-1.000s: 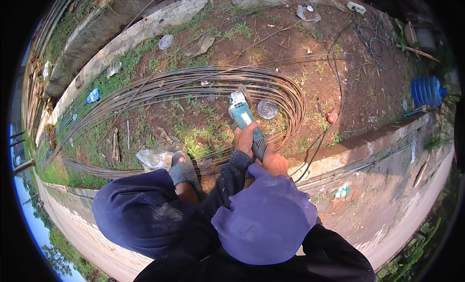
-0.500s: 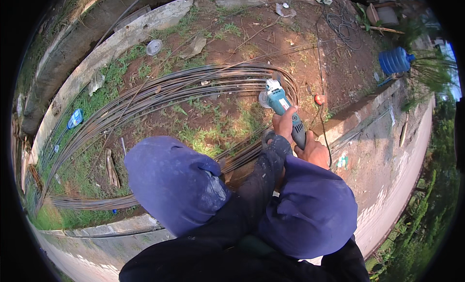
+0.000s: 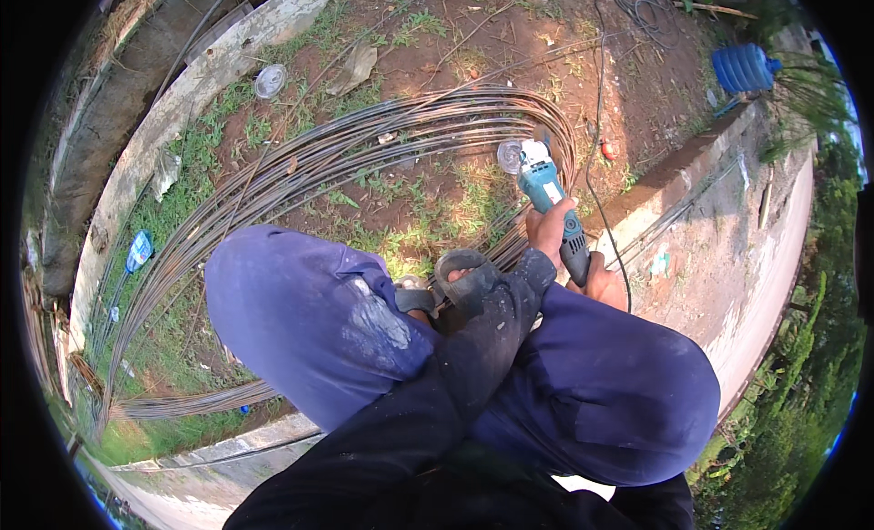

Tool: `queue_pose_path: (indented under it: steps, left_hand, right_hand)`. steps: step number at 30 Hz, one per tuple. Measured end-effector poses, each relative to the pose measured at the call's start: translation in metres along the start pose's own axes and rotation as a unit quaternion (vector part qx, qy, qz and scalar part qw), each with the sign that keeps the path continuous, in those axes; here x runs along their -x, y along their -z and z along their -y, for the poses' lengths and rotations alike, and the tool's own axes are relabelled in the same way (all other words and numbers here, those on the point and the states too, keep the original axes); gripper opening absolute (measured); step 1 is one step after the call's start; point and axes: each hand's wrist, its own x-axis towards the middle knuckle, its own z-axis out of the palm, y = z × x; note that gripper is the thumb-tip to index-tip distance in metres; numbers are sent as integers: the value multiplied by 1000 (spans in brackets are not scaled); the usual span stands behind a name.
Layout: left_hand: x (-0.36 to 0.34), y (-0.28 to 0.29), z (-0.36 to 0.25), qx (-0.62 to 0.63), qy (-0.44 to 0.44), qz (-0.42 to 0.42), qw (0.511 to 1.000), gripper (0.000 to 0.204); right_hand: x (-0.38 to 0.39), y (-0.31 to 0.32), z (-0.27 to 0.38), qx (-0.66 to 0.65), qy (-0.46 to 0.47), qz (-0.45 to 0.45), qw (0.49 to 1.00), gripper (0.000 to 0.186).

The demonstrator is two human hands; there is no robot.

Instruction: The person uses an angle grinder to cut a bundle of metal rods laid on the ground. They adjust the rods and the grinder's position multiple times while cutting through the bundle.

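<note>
A teal and grey angle grinder [image 3: 543, 186] is held in both hands over the curved end of a bent bundle of thin, rusty steel rods [image 3: 364, 138]. My left hand [image 3: 546, 229] wraps round the grinder's body, its dark-sleeved arm crossing in front of my knees. My right hand [image 3: 603, 282] is closed round the rear handle, and the knee hides part of it. The grinder's pale head lies at the rods' inner edge; whether the disc touches them I cannot tell. Next to the head lies a clear plastic lid or cup [image 3: 510, 156].
A black power cord [image 3: 596, 211] runs from the grinder up toward a coil of cable [image 3: 642, 11]. A low concrete edge [image 3: 669, 177] runs along the right. A large blue water jug [image 3: 742, 69] lies at the far right. My sandalled feet [image 3: 464, 277] stand near the rods.
The view has shifted, and my knees appear wider apart with my sandals now showing between them. The grinder, in both hands, has moved slightly right and down in the picture.
</note>
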Motion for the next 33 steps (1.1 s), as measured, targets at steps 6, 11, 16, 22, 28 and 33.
queue_pose_path:
  steps: [6,11,16,22,28,33]
  left_hand:
    - [-15,43,-29,-82,-28,-80,993,28]
    - [-9,65,-27,-160,-2,-107,981,26]
    - [-9,75,-24,-191,-15,-108,976,29]
    - [-27,101,-6,-185,-49,-129,973,31]
    - [-24,88,-13,-161,-38,-115,979,28]
    - [-20,88,-24,-141,-27,-86,986,26]
  right_hand:
    - [-18,-73,24,-34,-8,34,999,61]
    - [-30,-108,30,-66,-8,37,997,62]
    - [-35,-97,25,-108,56,73,990,63]
    - [-28,-84,31,-111,83,41,989,58]
    - [-28,-93,29,-125,98,-6,987,52]
    - [-31,-91,34,-171,130,-19,976,48]
